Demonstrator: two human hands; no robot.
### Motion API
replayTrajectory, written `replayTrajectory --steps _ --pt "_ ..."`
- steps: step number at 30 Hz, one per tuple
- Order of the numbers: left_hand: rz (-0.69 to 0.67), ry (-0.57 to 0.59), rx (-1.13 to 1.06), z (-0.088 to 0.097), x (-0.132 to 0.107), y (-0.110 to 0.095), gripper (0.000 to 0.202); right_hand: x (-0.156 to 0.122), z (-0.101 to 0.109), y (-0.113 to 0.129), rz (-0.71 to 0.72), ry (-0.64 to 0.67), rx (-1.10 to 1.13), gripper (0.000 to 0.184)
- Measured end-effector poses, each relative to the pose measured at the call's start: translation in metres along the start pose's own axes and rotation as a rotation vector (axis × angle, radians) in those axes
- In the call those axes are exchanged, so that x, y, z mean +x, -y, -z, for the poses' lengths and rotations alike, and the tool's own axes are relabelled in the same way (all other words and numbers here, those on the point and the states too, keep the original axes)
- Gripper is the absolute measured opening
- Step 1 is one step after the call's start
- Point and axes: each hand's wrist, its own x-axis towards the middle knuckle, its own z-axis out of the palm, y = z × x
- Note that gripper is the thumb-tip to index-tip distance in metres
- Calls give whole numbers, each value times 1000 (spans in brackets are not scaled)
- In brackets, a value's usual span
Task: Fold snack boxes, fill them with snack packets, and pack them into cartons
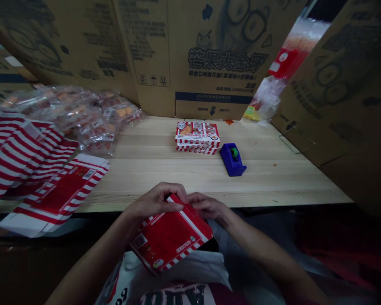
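Left hand [160, 200] pinches one red carton [173, 237], right hand [209, 207] grip unclear; one tape dispenser [232, 163] 1 o'clock, one box stack [197, 139] 12 o'clock.

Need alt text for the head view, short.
A left hand grips a red box before a wooden table, the right hand at the box's far edge. On the table: a box stack, a blue tape dispenser, striped cartons, plastic-wrapped packets. Large cardboard boxes stand behind.

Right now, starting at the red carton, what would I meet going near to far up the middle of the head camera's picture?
Red carton gripped by the left hand, right hand against it → strip of wooden tabletop → stacked small boxes → large cardboard box.
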Motion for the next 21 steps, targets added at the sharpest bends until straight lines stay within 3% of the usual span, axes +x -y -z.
replayTrajectory --steps 4,6,9,11,13,14,16,19,20,21 --pt "-129 -352 538 0 -13 -41 11 -18 20 30 373 -503 -142 41" --pt "-167 -477 860 -17 -14 -45 18 -20 26 34 327 -471 -83 41" --pt "-194 -423 1163 -49 -6 -19 23 -12 27 19 104 -306 79 52" --pt "-176 -300 1133 -61 -2 9 48 -3 24 2 52 -356 121 48" --pt "-177 -247 1012 -53 -7 30 78 5 23 -13 52 -499 73 42" --pt "-159 -276 957 -41 -14 36 85 8 23 -17 57 -576 38 42" --pt "-39 -459 913 1 -39 40 78 12 27 -20 93 -707 -8 45" --pt "383 -806 1035 85 -94 38 64 10 32 -5 232 -795 -41 49" --pt "540 -873 1094 112 -114 39 67 9 34 5 284 -788 -60 49" --pt "613 -914 1105 137 -132 43 74 7 35 16 331 -771 -78 49"
